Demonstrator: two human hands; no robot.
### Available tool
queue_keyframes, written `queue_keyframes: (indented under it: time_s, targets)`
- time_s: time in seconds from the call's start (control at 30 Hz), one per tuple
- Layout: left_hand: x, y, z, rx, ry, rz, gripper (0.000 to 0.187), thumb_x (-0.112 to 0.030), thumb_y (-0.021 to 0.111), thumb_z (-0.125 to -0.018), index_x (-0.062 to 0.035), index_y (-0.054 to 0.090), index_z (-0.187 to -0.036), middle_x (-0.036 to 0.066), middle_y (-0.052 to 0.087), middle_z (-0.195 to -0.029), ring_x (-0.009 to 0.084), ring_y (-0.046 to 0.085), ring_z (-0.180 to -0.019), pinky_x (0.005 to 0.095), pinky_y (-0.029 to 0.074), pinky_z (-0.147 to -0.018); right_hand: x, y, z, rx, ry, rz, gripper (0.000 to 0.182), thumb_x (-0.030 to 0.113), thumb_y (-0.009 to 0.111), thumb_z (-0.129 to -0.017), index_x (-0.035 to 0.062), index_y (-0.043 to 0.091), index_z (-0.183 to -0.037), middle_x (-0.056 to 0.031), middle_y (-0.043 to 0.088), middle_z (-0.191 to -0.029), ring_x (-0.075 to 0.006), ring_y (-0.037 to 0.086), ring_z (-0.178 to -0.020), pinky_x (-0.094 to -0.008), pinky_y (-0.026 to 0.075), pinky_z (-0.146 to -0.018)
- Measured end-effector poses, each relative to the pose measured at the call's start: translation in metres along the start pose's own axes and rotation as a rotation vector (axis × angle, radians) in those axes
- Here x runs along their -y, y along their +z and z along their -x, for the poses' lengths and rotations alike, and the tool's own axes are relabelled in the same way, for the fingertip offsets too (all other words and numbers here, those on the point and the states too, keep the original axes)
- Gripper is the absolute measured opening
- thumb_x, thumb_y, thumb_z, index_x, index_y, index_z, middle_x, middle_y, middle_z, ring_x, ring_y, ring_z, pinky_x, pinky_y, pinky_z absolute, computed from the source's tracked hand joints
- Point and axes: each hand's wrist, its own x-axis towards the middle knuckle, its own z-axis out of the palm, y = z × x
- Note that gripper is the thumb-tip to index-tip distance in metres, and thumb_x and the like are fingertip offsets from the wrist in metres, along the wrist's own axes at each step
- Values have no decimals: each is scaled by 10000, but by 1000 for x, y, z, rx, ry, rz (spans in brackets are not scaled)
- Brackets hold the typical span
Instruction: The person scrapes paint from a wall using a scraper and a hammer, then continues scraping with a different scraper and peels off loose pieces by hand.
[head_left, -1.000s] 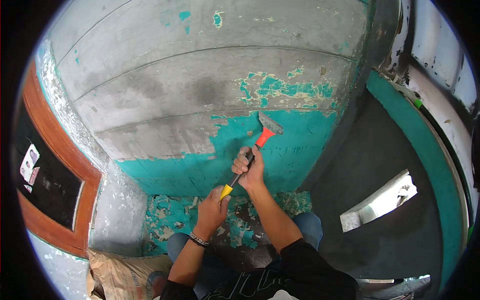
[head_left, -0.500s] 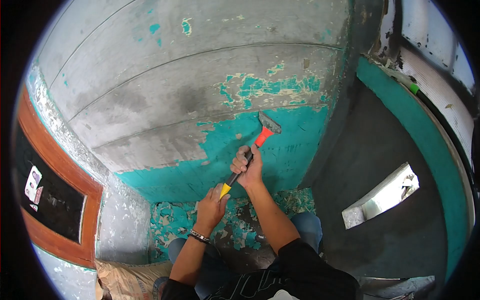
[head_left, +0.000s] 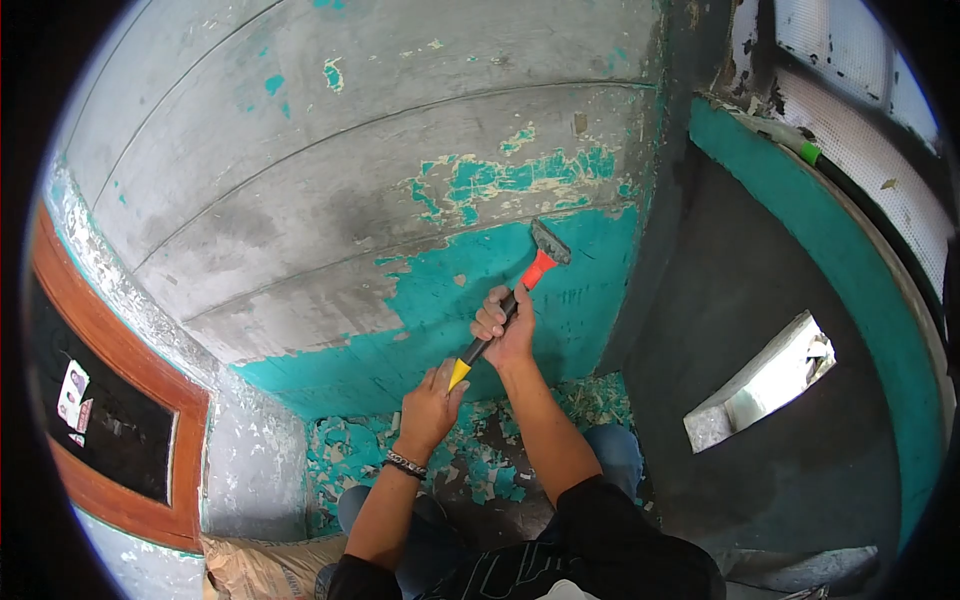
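Both hands grip one long-handled scraper (head_left: 495, 325) with a red neck, black shaft and yellow end. My right hand (head_left: 510, 325) is wrapped round the black shaft below the red neck. Lower down, my left hand (head_left: 430, 410) closes on the yellow end; a bracelet sits at that wrist. The scraper's grey head (head_left: 551, 243) overlaps the teal paint (head_left: 480, 260) on the wall, near the paint's ragged upper edge. Around that paint the wall is bare grey (head_left: 300, 220), with a separate teal patch (head_left: 505, 178) higher up.
Teal paint flakes (head_left: 350, 450) litter the floor along the wall's foot. At left are a wood-framed dark panel (head_left: 187, 450) and a brown paper sack (head_left: 260, 570). To the right, a dark wall (head_left: 760, 260) has a slot opening (head_left: 765, 385) and a teal curved edge (head_left: 850, 220).
The scraper head has shifted slightly right across the teal paint, both hands moving with it and keeping their grip. The view has turned a little, so the wall appears further left.
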Motion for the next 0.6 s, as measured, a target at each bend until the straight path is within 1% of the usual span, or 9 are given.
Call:
queue_keyframes:
  time_s: [0.07,0.17,0.23,0.37,0.43,0.47,0.53,0.57,0.6]
  targets:
    - [3,2,-1,23,-8,-18,420,-253,605,-872,-15,513,-1206,181,621,-975,331,639,-772,380,530,-618,1,-1,-1,-3,-14,-7,440,461,425,-948,77,562,-781,47,384,-522,-73,355,-396,-242,315,-398]
    - [7,4,-4,-10,25,-46,430,-276,598,-876,-23,513,-1214,184,622,-973,329,642,-763,377,530,-606,0,-2,-4,-1,-18,2,438,463,430,-945,79,562,-783,49,379,-521,-74,355,-396,-243,317,-400]
    - [5,1,-5,-1,11,-89,434,-285,595,-879,-29,513,-1220,176,621,-940,314,639,-738,371,526,-590,-1,-3,-5,1,-23,15,440,471,433,-943,82,564,-783,50,383,-529,-78,358,-402,-246,315,-404]
    - [3,-10,-13,33,1,-97,398,-263,581,-888,-47,515,-1216,153,607,-920,311,617,-714,372,513,-583,-3,2,-7,-22,-40,21,448,484,433,-941,85,563,-783,48,393,-546,-83,364,-418,-250,316,-420]
    - [0,-16,-22,30,37,-139,405,-267,585,-885,-52,518,-1222,143,605,-895,310,615,-706,371,510,-575,0,4,-10,-54,-119,34,455,490,419,-948,88,564,-793,43,398,-553,-90,372,-445,-263,328,-451]
    - [-3,-19,-30,32,37,-136,405,-267,585,-885,-52,518,-1222,143,605,-895,310,615,-706,371,510,-575,6,5,-12,-58,-120,36,455,490,419,-948,88,564,-793,43,398,-553,-90,372,-445,-263,328,-451]
    - [-12,-21,-48,67,81,-113,416,-265,593,-879,-60,518,-1234,142,611,-903,311,618,-713,371,510,-577,26,9,-14,-99,-158,45,422,468,412,-961,85,550,-846,25,411,-593,-103,394,-497,-274,354,-504]
    - [-18,-21,-52,68,88,-108,416,-265,593,-879,-60,518,-1234,142,611,-903,311,618,-713,371,510,-577,35,13,-12,-100,-165,49,422,468,412,-961,85,550,-846,25,411,-593,-103,394,-497,-274,354,-504]
    - [-23,-21,-56,84,79,-73,417,-257,595,-877,-57,520,-1235,147,615,-917,316,621,-737,378,513,-601,42,17,-10,-173,-182,104,395,452,412,-967,83,533,-894,15,420,-622,-112,405,-524,-282,367,-530]
